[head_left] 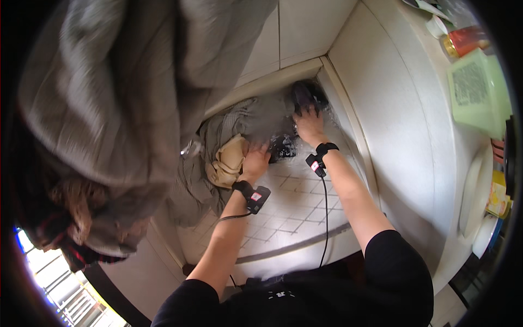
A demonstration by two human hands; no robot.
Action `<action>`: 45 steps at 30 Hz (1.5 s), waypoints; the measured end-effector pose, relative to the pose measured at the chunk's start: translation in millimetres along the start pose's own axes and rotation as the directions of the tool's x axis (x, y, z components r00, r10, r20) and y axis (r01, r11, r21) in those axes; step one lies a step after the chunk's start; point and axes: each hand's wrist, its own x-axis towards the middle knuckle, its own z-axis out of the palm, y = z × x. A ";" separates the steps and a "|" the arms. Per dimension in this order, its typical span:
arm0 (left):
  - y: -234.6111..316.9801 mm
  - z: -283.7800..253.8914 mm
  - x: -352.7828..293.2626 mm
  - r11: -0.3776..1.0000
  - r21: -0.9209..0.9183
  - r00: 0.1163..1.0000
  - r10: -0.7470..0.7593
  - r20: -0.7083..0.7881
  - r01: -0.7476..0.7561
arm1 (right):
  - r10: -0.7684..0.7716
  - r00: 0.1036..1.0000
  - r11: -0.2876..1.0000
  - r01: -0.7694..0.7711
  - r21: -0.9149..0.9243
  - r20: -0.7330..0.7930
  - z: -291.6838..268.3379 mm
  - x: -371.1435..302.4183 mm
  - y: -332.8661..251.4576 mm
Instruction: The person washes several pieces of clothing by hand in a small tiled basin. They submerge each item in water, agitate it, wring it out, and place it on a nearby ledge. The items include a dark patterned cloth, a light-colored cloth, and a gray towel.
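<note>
The right hand bends its fingers over a dark purple, wet-looking bundle in the far right corner of a white basin with a grid-scored floor; whether it grips, I cannot tell. The left hand rests, fingers forward, against a crumpled cream cloth, its hold equally unclear. Smooth pale wall panels rise beyond the basin's raised right rim, which runs near the right forearm. Hanging grey fabric, partly blurred, crowds the left side. Room for moving lies mainly between that arm and the left forearm.
</note>
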 end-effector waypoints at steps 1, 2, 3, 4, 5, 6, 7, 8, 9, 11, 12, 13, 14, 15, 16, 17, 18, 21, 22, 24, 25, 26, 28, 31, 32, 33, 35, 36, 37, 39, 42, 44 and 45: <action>2.1 -9.5 -10.4 0.998 -0.029 0.998 0.054 -0.027 -0.055 | -0.004 0.998 0.994 0.012 0.104 -0.069 -1.1 -6.6 3.1; 4.1 -20.3 -22.6 0.994 -0.052 0.995 0.096 -0.042 -0.098 | 0.013 0.998 0.981 0.000 0.193 -0.069 -3.7 -13.1 6.7; 6.9 -30.6 -38.2 0.980 -0.193 0.999 0.033 -0.040 -0.041 | 0.108 0.977 0.919 -0.029 0.393 -0.182 -6.1 -19.2 9.2; 7.7 -43.4 -53.8 0.984 -0.174 1.000 0.029 -0.011 -0.030 | 0.215 0.955 0.797 -0.051 0.602 -0.204 -11.2 -23.5 13.3; 6.7 -57.6 -67.3 0.987 -0.158 0.999 0.009 0.044 -0.002 | 0.292 0.923 0.746 -0.056 0.663 -0.251 -16.0 -27.4 14.8; 5.7 -73.1 -79.8 0.990 -0.138 0.995 -0.011 0.097 0.025 | 0.424 0.881 0.671 -0.149 0.727 -0.211 -22.5 -30.6 15.6; 3.2 -86.7 -90.7 0.987 -0.160 0.994 -0.011 0.104 0.027 | 0.465 0.885 0.336 -0.144 0.931 -0.031 -31.8 -31.9 17.1; 1.7 -101.3 -99.3 0.982 -0.184 0.993 -0.016 0.118 0.038 | 0.497 0.867 0.093 -0.094 0.991 0.035 -41.1 -36.1 16.3; 0.9 -115.6 -107.7 0.979 -0.201 0.996 -0.001 0.084 0.018 | 0.538 0.837 0.019 -0.134 0.991 0.103 -54.6 -38.1 18.3; -0.2 -142.4 -120.1 0.987 -0.145 0.996 0.079 0.043 -0.072 | 0.591 0.804 -0.039 -0.055 0.998 0.067 -87.4 -40.2 16.8; -1.8 -156.1 -129.0 0.988 -0.105 0.992 0.117 0.046 -0.112 | 0.652 0.757 -0.043 -0.016 0.999 0.040 -103.3 -44.5 12.6; -2.1 -168.5 -136.8 0.980 -0.044 0.980 0.195 0.036 -0.193 | 0.601 0.799 0.033 0.008 0.999 -0.026 -122.3 -50.2 13.9; -6.1 -178.1 -144.3 0.954 -0.004 0.954 0.301 0.001 -0.301 | 0.556 0.828 0.107 0.015 0.994 -0.072 -145.5 -52.2 19.2; -7.6 -189.1 -152.9 0.934 0.063 0.936 0.353 -0.010 -0.352 | 0.570 0.815 0.101 0.060 0.993 -0.107 -164.3 -53.7 22.0; -10.6 -198.4 -159.9 0.923 0.099 0.927 0.375 -0.014 -0.372 | 0.514 0.834 0.107 0.167 0.980 -0.199 -179.5 -53.4 24.6; -12.8 -201.8 -165.3 0.889 0.167 0.894 0.442 -0.070 -0.427 | 0.527 0.819 0.146 0.177 0.973 -0.228 -190.3 -52.5 25.3; -13.0 -203.0 -168.9 0.837 0.242 0.833 0.532 -0.154 -0.490 | 0.470 0.803 0.199 0.308 0.930 -0.366 -196.7 -51.1 25.1; -10.9 -193.3 -166.4 0.898 0.171 0.914 0.402 0.060 -0.406 | 0.471 0.821 0.296 0.196 0.935 -0.321 -188.7 -44.9 20.1; -7.3 -185.1 -163.1 0.899 0.125 0.908 0.419 0.025 -0.419 | 0.485 0.820 0.333 0.147 0.931 -0.304 -180.1 -41.5 17.1; -0.5 -168.6 -146.1 0.961 0.116 0.968 0.247 0.040 -0.250 | 0.403 0.820 0.704 0.007 0.710 -0.407 -157.3 -40.4 11.9; 0.9 -162.3 -139.2 0.954 0.149 0.966 0.258 0.031 -0.259 | 0.307 0.872 0.886 -0.114 0.450 -0.382 -144.0 -44.3 10.1; 2.2 -155.8 -131.6 0.957 0.193 0.976 0.204 0.080 -0.216 | 0.141 0.955 0.988 -0.119 0.100 -0.260 -133.1 -44.7 7.2; 4.9 -138.6 -113.2 0.973 0.172 0.988 0.150 0.044 -0.156 | -0.047 0.995 0.923 0.078 -0.377 0.090 -111.3 -43.3 -5.6; 4.3 -106.1 -87.8 0.983 0.147 0.992 0.120 -0.049 -0.111 | -0.106 0.977 0.989 0.085 0.117 0.185 -81.8 -43.0 -27.3; 3.6 -92.9 -78.2 0.977 0.176 0.992 0.122 -0.010 -0.118 | -0.058 0.980 0.986 0.027 0.162 0.189 -71.8 -41.6 -33.9; 3.9 -78.0 -72.8 0.964 0.240 0.993 0.112 0.022 -0.114 | -0.017 0.973 0.991 -0.015 0.136 0.232 -61.3 -40.8 -38.8; 3.2 -52.1 -61.2 0.936 0.331 0.993 0.103 0.056 -0.116 | -0.017 0.966 0.997 -0.002 0.072 0.257 -41.0 -35.3 -39.7; 2.0 -41.7 -55.1 0.927 0.355 0.992 0.098 0.080 -0.121 | -0.016 0.964 1.000 0.021 -0.015 0.264 -30.6 -30.3 -37.0; 1.2 -32.7 -47.4 0.918 0.381 0.985 0.047 0.164 -0.107 | -0.032 0.964 0.998 0.044 -0.038 0.264 -21.5 -22.7 -32.1; 0.0 -19.6 -28.9 0.939 0.336 0.991 0.026 0.133 -0.070 | -0.056 0.959 0.998 0.062 -0.014 0.278 -6.8 0.3 -21.1; -1.5 -7.9 1.9 0.948 0.319 0.995 -0.049 0.081 0.021 | -0.041 0.894 0.995 0.079 -0.067 0.447 3.0 33.0 -15.0; -2.3 -1.9 14.8 0.926 0.373 0.995 -0.080 0.056 0.054 | -0.002 0.836 0.988 0.087 -0.129 0.549 0.5 36.3 -19.7; -3.4 -1.0 18.8 0.906 0.419 0.995 -0.088 0.050 0.059 | 0.039 0.953 0.999 -0.029 -0.038 0.299 -2.5 31.0 -26.8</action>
